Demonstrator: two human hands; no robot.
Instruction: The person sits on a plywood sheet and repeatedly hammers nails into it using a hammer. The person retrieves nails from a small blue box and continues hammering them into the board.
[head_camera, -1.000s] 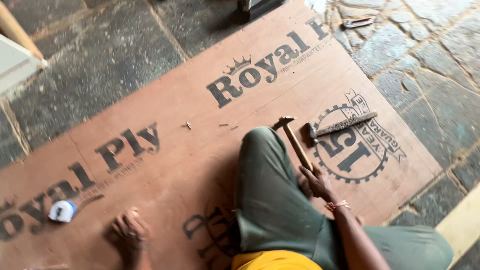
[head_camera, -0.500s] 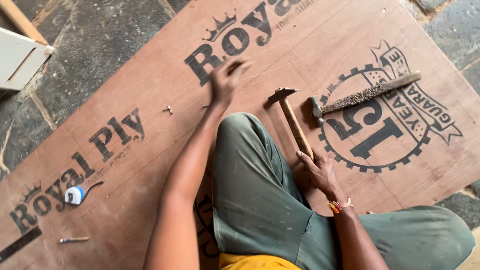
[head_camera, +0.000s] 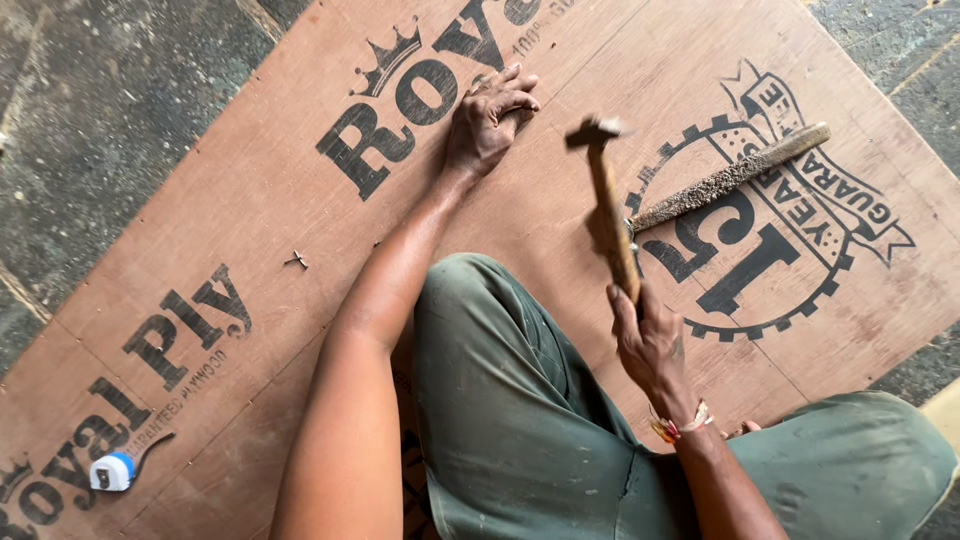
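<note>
Right hand: the right hand (head_camera: 650, 345) is clenched round the lower end of a hammer's wooden handle, wrist bent, a thread band at the wrist.
Hammer: the hammer (head_camera: 606, 195) is raised off the sheet, handle nearly upright in the view, its dark metal head blurred at the top and pointing toward the left hand.
Left hand: the left hand (head_camera: 487, 118) lies far out on the plywood sheet (head_camera: 250, 230), arm stretched straight; fingers curled and pinched together with their tips down on the board. Whether they pinch a nail cannot be told, since the fingers hide that spot.
Hammer to left hand: the hammer head hangs just to the right of the left hand's fingertips, near but apart.
Rasp: a long rough rasp (head_camera: 728, 178) lies flat on the sheet, right of the hammer, slanting up to the right.
Loose nail: a small bent nail (head_camera: 297, 261) lies on the board left of the forearm, well apart from both hands.
Tape measure: a white and blue tape measure (head_camera: 112, 470) sits at the lower left of the sheet.
Legs: green trousers (head_camera: 500, 400) cover the bent knee between the arms.
Floor: dark stone floor (head_camera: 90, 130) surrounds the sheet.
</note>
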